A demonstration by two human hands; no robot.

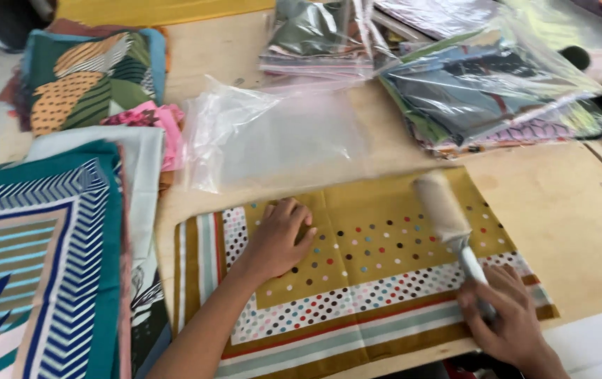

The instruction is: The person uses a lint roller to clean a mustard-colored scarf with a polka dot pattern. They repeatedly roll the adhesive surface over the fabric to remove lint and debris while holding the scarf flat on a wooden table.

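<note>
1. Two bare hands work over a mustard-yellow folded scarf with coloured dots and striped borders, which lies flat on a pale wooden table.
2. Right hand: fingers curled fully closed around the pale handle of a lint roller. The roller's cream-coloured drum extends up and away from the grip and rests on the dotted yellow field of the scarf.
3. Left hand: spread open, palm down, pressed flat on the scarf and grasping nothing. It lies well to the left of the roller drum, near the scarf's dotted white side band.
4. Beyond the left hand's fingertips, an empty clear plastic bag lies on the table, just past the scarf's far edge.
5. Beyond the roller's tip, bagged folded fabrics sit stacked in clear sleeves.
6. Left of the left forearm lies a teal scarf with chevron stripes; farther off, a green and orange leaf-patterned fabric and a pink fabric beside it.
</note>
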